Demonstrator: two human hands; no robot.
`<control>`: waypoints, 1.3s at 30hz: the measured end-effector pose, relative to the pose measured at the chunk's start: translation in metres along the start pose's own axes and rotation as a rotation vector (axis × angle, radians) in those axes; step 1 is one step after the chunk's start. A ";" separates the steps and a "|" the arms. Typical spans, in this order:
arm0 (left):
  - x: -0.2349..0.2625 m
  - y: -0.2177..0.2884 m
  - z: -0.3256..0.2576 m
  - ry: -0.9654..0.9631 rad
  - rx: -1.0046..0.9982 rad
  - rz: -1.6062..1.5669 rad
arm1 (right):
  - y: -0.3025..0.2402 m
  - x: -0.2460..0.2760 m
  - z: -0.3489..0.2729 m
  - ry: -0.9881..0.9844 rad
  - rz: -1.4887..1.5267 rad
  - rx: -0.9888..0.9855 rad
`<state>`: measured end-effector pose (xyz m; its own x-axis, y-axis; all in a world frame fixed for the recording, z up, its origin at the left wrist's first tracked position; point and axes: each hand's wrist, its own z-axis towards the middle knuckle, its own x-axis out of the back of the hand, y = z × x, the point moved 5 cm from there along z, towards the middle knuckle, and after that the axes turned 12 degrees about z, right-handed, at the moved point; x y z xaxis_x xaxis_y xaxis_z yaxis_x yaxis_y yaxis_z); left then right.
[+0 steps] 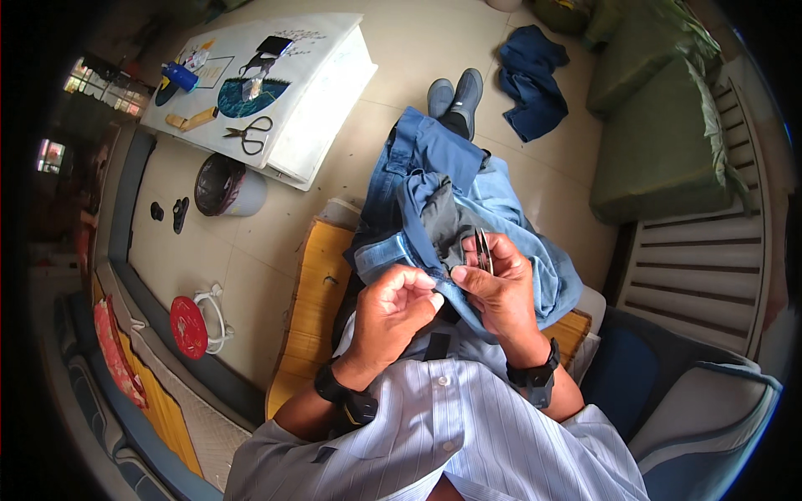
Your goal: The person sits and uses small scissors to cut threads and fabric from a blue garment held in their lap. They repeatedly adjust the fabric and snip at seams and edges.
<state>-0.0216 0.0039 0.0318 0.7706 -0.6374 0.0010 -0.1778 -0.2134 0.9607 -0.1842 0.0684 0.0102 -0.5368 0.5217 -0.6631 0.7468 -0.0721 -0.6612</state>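
Observation:
A pair of blue jeans [434, 159] lies bunched over my lap, with a grey pocket lining [447, 221] turned out. My left hand [393, 309] pinches the denim edge near the seam with fingertips together. My right hand [501, 288] holds a small pair of dark thread snips [483, 249], blades pointing up, and its thumb also presses the same denim edge. Both wrists wear black bands. My two shoes [455, 96] show beyond the jeans.
A white low table [322, 92] at upper left carries scissors [249, 134], a blue bottle [180, 77] and cloth pieces. A grey bin [225, 185] stands beside it. A dark blue garment [530, 79] lies on the tiled floor. A green sofa [660, 125] is right; a wooden bench [313, 301] is under me.

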 end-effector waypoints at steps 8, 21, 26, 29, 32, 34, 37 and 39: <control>-0.004 -0.002 0.003 0.029 -0.026 0.129 | -0.001 -0.003 -0.001 -0.031 0.006 0.045; -0.004 -0.006 0.009 0.052 0.043 0.003 | -0.005 -0.005 -0.006 -0.020 -0.095 -0.002; -0.007 -0.006 0.011 0.037 0.072 -0.054 | -0.024 -0.001 -0.027 -0.031 -0.195 -0.109; -0.009 -0.007 0.011 0.027 0.075 -0.041 | -0.025 0.002 -0.047 -0.208 -0.224 -0.149; -0.010 -0.007 0.011 0.008 0.047 -0.036 | -0.035 -0.008 -0.057 -0.196 -0.482 -0.141; -0.010 -0.007 0.011 0.000 0.035 -0.035 | -0.031 -0.005 -0.060 -0.167 -0.444 -0.206; -0.010 -0.008 0.012 -0.007 0.013 0.003 | -0.024 -0.005 -0.061 -0.127 -0.398 -0.249; -0.010 -0.008 0.011 -0.010 0.020 -0.008 | -0.022 -0.006 -0.061 -0.107 -0.386 -0.256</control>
<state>-0.0352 0.0038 0.0214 0.7657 -0.6432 -0.0097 -0.1837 -0.2331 0.9549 -0.1735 0.1184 0.0497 -0.8215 0.3777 -0.4272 0.5503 0.3288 -0.7675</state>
